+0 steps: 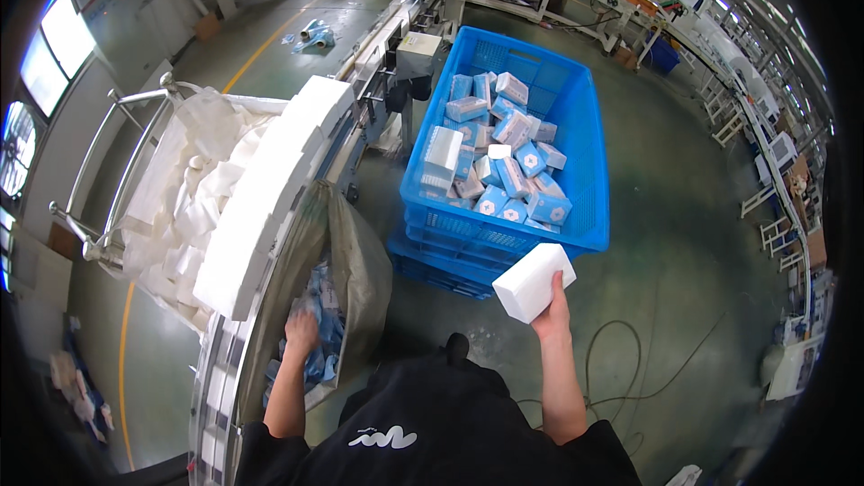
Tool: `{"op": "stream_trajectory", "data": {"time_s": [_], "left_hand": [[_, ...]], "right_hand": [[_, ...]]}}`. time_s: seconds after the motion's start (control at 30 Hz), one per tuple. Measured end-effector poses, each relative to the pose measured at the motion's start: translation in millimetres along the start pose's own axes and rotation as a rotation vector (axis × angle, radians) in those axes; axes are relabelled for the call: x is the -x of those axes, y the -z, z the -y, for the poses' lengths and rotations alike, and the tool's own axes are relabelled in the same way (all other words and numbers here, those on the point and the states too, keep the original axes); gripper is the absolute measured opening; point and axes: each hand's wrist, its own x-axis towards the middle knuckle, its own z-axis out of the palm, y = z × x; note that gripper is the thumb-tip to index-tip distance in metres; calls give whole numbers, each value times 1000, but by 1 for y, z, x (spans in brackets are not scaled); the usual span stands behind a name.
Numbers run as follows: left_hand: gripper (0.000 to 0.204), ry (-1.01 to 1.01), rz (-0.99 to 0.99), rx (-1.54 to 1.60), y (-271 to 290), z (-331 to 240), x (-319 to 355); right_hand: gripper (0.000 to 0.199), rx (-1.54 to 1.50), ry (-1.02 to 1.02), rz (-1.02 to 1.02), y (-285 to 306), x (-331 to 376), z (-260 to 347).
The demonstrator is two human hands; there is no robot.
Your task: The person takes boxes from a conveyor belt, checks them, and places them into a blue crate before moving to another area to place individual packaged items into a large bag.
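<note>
My right hand (555, 308) grips a white block of what looks like folded tissue (531, 281), thumb over its right side, near the front of the blue crate. My left hand (301, 328) is lowered into the mouth of a greyish sack (364, 247). Crumpled blue and white plastic wrappers (330, 319) lie in that sack, right beside the hand. The left fingers are smeared by motion, so their grip cannot be made out. A large blue plastic crate (589, 157) ahead holds many small blue-and-white packs (513, 175) and a bare white stack (442, 155) at its left.
A long row of white tissue blocks (270, 189) runs along the conveyor (220, 369) on my left. Beyond it stands a metal-railed cart (117, 180) with loose white paper (193, 180). The crate rests on more blue crates (441, 270). A hose (621, 328) curls over the floor at right.
</note>
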Motion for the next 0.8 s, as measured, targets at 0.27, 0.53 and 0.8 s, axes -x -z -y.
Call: {"op": "stream_trajectory", "data": {"time_s": [0.27,0.53,0.8], "left_hand": [[65,150,260,112,-162,84,57],[64,43,239,325,-212,111,6],[51,131,-70,303,-195,82,31]], "right_hand": [[63,39,14,54,-40,8,-12],[59,231,7,90,-90,-18,-18],[54,299,42,158,-146,-118,0]]}}
